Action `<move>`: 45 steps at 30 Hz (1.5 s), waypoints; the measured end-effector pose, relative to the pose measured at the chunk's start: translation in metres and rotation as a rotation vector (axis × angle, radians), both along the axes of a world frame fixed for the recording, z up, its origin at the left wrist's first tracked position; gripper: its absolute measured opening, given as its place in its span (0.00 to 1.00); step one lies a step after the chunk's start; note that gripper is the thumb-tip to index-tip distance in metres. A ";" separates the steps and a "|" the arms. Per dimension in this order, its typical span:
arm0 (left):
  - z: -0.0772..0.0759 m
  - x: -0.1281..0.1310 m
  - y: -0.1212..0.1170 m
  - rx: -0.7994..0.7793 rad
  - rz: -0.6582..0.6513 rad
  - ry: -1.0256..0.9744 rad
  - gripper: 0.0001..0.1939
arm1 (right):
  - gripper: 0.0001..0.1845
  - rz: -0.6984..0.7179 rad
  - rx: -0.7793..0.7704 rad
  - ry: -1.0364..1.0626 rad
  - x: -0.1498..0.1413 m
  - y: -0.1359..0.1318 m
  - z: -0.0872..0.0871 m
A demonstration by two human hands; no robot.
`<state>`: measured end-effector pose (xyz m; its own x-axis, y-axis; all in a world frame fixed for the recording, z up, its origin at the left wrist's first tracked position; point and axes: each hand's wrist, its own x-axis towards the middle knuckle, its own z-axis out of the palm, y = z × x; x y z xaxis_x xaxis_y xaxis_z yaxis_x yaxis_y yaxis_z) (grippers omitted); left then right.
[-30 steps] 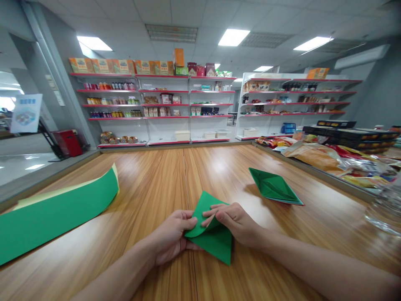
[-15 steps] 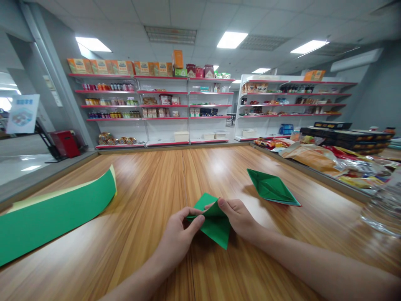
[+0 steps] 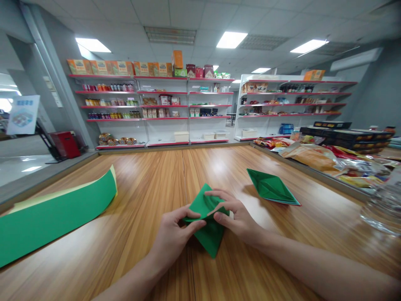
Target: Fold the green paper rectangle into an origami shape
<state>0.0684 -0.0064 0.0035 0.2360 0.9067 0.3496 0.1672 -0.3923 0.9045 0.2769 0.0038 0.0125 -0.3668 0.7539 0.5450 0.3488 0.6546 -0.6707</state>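
Observation:
Between my two hands is a folded piece of green paper [image 3: 210, 239], its point toward me and another corner pointing away. My left hand [image 3: 177, 232] pinches its left corner between thumb and fingers. On the other side, my right hand [image 3: 239, 219] grips the right part, thumb near the middle crease and fingers bent over the upper face. Right of my hands lies a folded green paper shape [image 3: 272, 187] with creased, raised edges, apart from them. To the left, a long green paper strip [image 3: 62, 217] with a pale yellow underside curls up at its far end.
All this is on a wood-grain table [image 3: 144, 179] with a seam down the middle. A clear container [image 3: 380, 213] stands at the right edge. Packaged snacks [image 3: 313, 156] and dark boxes [image 3: 344, 138] lie beyond the right rim. Stocked shelves [image 3: 163, 92] line the back.
The green paper has turned a little, its near point shifting left and toward me. My right hand's fingers have spread over its upper face. The other papers have not moved.

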 end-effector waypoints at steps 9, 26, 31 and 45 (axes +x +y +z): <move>0.000 -0.007 0.001 0.069 -0.010 0.038 0.09 | 0.18 0.031 -0.226 0.052 0.004 0.006 -0.005; 0.001 -0.001 0.005 -0.168 -0.044 -0.261 0.25 | 0.14 -0.126 -0.175 0.214 0.000 0.009 -0.006; -0.003 -0.002 0.009 -0.153 -0.017 -0.348 0.12 | 0.12 -0.101 -0.161 0.254 0.000 0.011 -0.007; 0.000 -0.002 0.004 -0.140 0.001 -0.252 0.13 | 0.14 -0.176 -0.101 0.191 0.000 0.007 -0.003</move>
